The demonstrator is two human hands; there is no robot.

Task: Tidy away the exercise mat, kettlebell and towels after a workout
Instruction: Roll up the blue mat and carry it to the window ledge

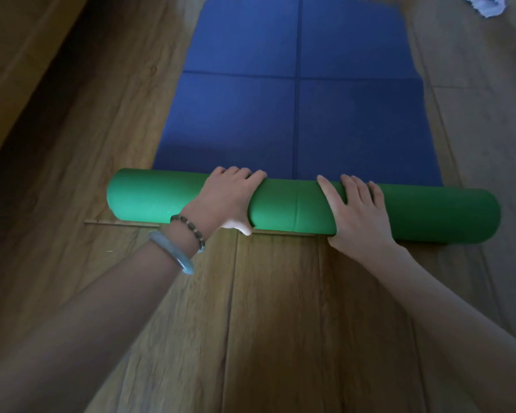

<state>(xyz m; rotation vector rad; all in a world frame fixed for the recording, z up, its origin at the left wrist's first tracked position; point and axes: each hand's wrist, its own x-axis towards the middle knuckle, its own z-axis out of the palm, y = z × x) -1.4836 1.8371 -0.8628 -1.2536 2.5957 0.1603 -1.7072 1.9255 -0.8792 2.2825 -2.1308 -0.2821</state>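
The exercise mat [298, 114] lies on the wooden floor, blue on top and green underneath. Its near end is rolled into a thick green roll [292, 205] lying crosswise. My left hand [227, 198] wraps over the roll left of centre, fingers curled over the top and thumb at the near side. My right hand [355, 210] lies on the roll right of centre with straight fingers spread over it. A light towel [486, 4] shows at the top right edge. No kettlebell is in view.
Wooden plank floor [274, 308] spreads around the mat. A wooden furniture edge or wall base [21, 64] runs along the left side, with a dark gap beside it.
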